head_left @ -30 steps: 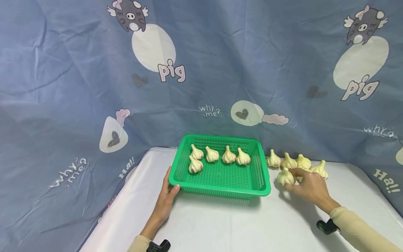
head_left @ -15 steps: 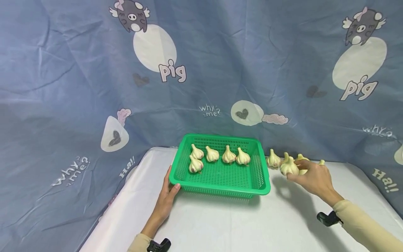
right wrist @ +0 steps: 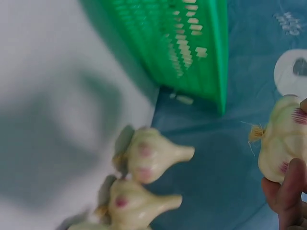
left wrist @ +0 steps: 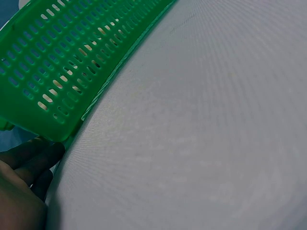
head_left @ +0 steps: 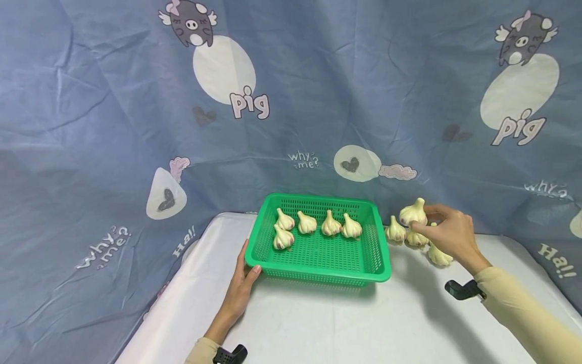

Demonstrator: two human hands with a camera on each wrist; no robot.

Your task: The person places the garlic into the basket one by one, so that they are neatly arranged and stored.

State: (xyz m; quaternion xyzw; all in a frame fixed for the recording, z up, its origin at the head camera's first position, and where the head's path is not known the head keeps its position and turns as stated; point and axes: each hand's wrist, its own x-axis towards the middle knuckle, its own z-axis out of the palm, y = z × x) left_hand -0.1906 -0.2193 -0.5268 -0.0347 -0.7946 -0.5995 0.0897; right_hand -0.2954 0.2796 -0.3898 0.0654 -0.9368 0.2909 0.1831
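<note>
My right hand (head_left: 447, 230) pinches a garlic bulb (head_left: 414, 213) between thumb and fingers, raised above the table just right of the green plastic basket (head_left: 318, 275). In the right wrist view that held bulb (right wrist: 280, 139) shows purple streaks and a tuft of roots. My left hand (head_left: 238, 285) holds the basket's front left corner, thumb on the front rim and fingers along the left side; the left wrist view shows its fingers (left wrist: 41, 160) right at the corner. Inside the basket several garlic bulbs (head_left: 306, 223) lie toward the back and left.
More garlic bulbs stand on the white table (head_left: 309, 328) right of the basket: one (head_left: 395, 230) near its wall, one (head_left: 440, 256) nearer me, others partly hidden by my right hand. A blue printed cloth (head_left: 291, 101) hangs behind the table.
My right hand has lifted the garlic bulb up off the table from the group there, and the bulb has tipped with its stem up. My left hand and the basket have stayed in place.
</note>
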